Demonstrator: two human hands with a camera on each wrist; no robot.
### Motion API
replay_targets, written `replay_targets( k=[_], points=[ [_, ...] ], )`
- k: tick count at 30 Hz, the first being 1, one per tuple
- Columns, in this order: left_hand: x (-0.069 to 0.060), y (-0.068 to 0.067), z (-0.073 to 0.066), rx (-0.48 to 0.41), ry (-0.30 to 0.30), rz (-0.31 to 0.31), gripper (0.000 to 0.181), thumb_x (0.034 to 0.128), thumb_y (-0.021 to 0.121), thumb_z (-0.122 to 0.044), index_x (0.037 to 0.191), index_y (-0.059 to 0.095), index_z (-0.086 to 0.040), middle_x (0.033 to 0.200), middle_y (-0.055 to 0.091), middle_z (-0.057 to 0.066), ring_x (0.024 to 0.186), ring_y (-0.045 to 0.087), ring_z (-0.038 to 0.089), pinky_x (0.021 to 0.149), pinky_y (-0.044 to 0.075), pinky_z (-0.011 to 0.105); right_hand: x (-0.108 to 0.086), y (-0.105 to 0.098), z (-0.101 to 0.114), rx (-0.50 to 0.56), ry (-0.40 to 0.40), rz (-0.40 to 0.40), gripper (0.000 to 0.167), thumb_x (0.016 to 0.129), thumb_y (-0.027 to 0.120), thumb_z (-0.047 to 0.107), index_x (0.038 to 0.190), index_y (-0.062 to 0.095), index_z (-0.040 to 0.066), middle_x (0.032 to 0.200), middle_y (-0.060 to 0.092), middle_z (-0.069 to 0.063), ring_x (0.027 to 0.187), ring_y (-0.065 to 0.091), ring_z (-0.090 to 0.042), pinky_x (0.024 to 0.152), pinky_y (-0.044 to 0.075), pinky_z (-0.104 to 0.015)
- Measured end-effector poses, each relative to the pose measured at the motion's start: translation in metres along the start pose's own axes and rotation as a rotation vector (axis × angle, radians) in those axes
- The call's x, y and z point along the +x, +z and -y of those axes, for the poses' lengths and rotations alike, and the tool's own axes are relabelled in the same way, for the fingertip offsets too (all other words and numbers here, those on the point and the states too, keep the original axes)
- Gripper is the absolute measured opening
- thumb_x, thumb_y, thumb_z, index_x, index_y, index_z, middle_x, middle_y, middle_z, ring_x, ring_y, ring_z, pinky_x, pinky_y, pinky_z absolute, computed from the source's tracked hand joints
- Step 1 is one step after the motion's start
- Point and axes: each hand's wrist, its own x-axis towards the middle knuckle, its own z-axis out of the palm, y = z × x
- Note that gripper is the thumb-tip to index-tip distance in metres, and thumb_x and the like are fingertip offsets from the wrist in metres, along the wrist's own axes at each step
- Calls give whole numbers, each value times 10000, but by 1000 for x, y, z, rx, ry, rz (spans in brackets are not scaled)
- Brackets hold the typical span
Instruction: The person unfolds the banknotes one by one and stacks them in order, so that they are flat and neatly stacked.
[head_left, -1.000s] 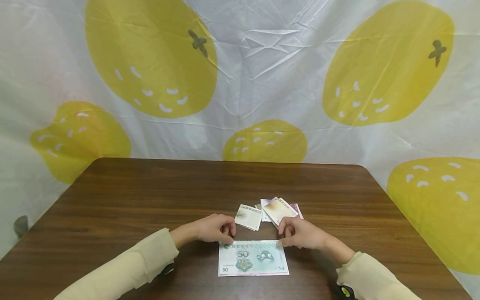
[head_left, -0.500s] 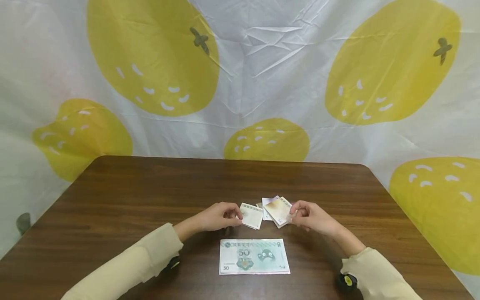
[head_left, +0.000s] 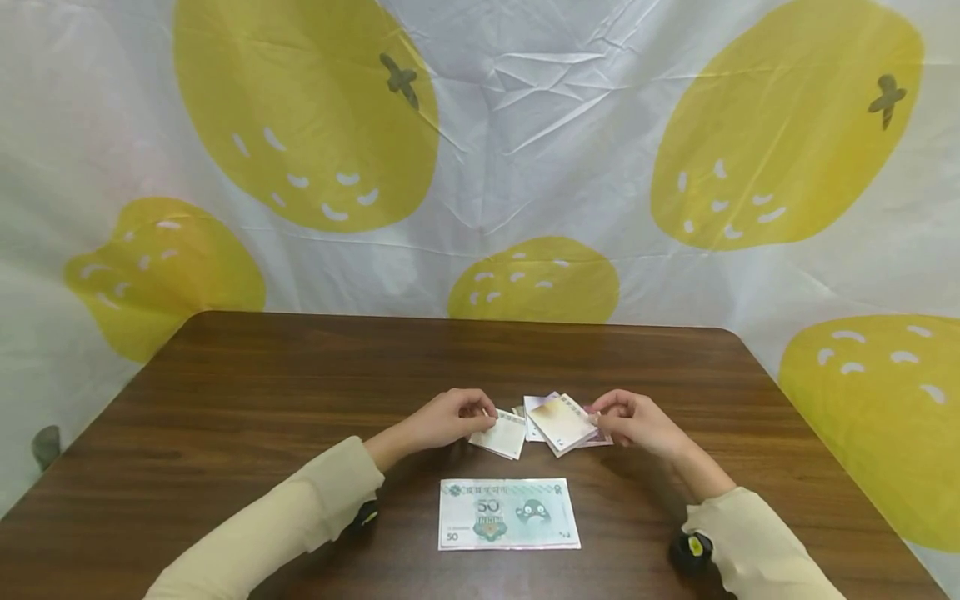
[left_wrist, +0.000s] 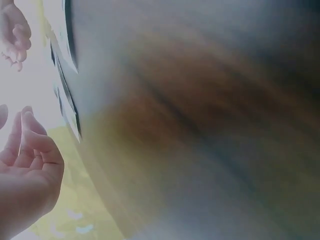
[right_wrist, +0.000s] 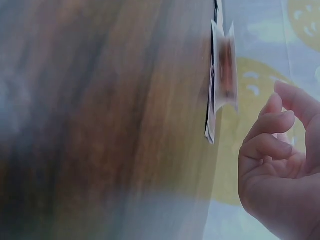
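A green play banknote [head_left: 510, 514] marked 50 lies flat near the front of the table. Beyond it rests a pale folded note [head_left: 501, 435], partly covered by my left hand [head_left: 450, 417] in the head view. In the left wrist view, bent fingers [left_wrist: 42, 142] appear with no paper between them. To the right, another folded note [head_left: 561, 423], cream and brown, tops a small pile. My right hand [head_left: 637, 423] hovers at its right edge, fingers loosely curled. The right wrist view shows this note [right_wrist: 227, 70] bowed upward, apart from the fingers [right_wrist: 267, 145].
Under the top folded note, a lilac note [head_left: 534, 427] and a magenta note [head_left: 598, 438] stick out. The dark wooden table [head_left: 337, 367] ends at a white curtain [head_left: 525, 167] printed with yellow fruit.
Both hands have left the top edge of the green note and moved forward to the folded notes. Lately the left hand shifted right over its note; the right drew slightly right, uncovering its note's edge.
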Motion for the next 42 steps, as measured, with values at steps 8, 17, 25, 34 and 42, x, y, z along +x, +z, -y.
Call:
replay_targets(
  k=[8, 17, 25, 34, 42],
  points=[
    [10, 5, -8, 43, 6, -22, 110, 851, 578, -137, 907, 606, -47, 741, 543, -27, 620, 471, 95, 547, 404, 231, 2, -6, -3, -24, 97, -56, 335, 824, 612, 146, 1051, 516, -81, 599, 466, -30, 474, 405, -95, 425, 329, -217],
    [25, 11, -9, 121, -46, -44, 126, 848, 589, -175, 925, 627, -83, 810, 564, -46, 750, 482, 116, 655, 386, 243, 6, -5, -6, -43, 157, -55, 340, 830, 597, 161, 1051, 533, -90, 614, 506, -36, 465, 393, -85, 409, 307, -202],
    [39, 16, -9, 185, -97, -40, 200, 831, 611, -194, 971, 636, -53, 835, 569, -22, 784, 494, 117, 683, 398, 248, 7, -2, -7, -44, 150, -35, 339, 828, 589, 138, 1045, 537, -117, 588, 499, -23, 445, 377, -67, 394, 281, -186],
    [51, 23, -9, 234, -91, -6, 243, 810, 628, -168, 993, 621, -8, 746, 549, -20, 731, 482, 114, 656, 387, 232, 10, 4, -7, -58, 168, -21, 347, 817, 612, 155, 1048, 562, -100, 564, 494, -6, 441, 380, -69, 398, 289, -187],
    [57, 30, -14, 284, -103, 22, 273, 800, 640, -173, 1010, 612, -2, 741, 543, -13, 700, 471, 105, 624, 378, 213, 11, 8, -7, -99, 166, -16, 322, 806, 634, 175, 979, 567, -88, 573, 504, -6, 448, 386, -74, 399, 304, -196]
  ],
)
